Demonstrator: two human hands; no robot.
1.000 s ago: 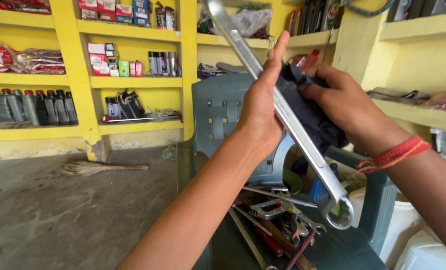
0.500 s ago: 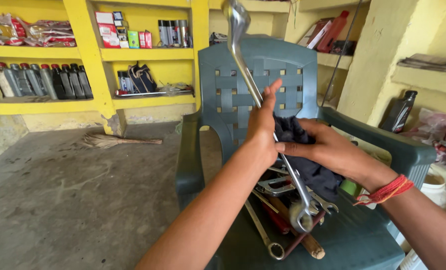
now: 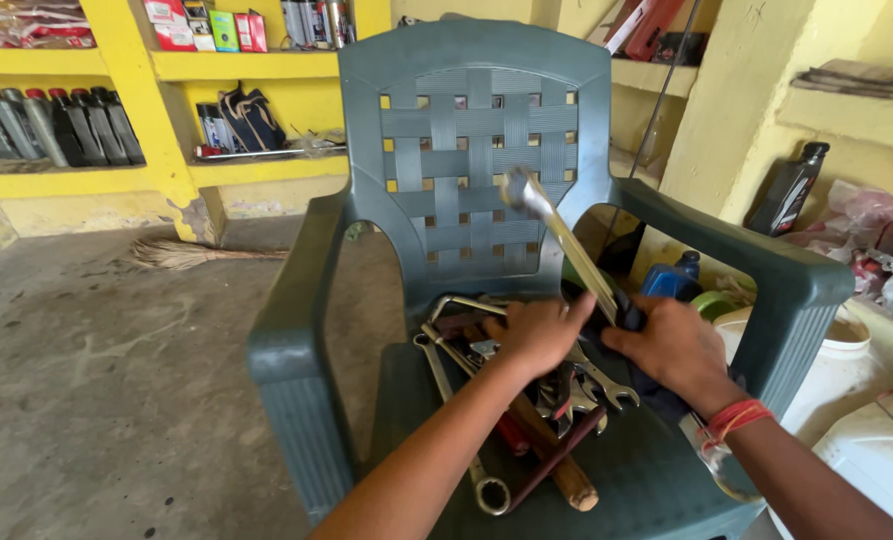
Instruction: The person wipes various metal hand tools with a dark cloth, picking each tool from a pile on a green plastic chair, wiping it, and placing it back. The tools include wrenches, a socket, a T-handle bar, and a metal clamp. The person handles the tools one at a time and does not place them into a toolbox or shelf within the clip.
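A long silver wrench [image 3: 564, 243] slants up in front of the backrest of a green plastic chair [image 3: 291, 330]. My right hand [image 3: 671, 350] grips its lower end through a dark cloth [image 3: 626, 312]. My left hand [image 3: 536, 335] lies flat over a pile of wrenches and pliers [image 3: 576, 395] on the seat, fingers stretched out and touching the wrench shaft. A wooden-handled tool [image 3: 566, 478] and a ring spanner [image 3: 466, 445] lie at the front of the seat.
Yellow shelves [image 3: 76, 182] with grey bottles [image 3: 56, 125] and boxes line the back wall. A broom [image 3: 181, 255] lies on the concrete floor at left. A black oil bottle [image 3: 788, 190], a white bucket [image 3: 838, 368] and bags crowd the right side.
Both hands have come down from head height to the chair seat with the wrench. Its lower end now sits by the tool pile, and my left hand has flattened over the tools.
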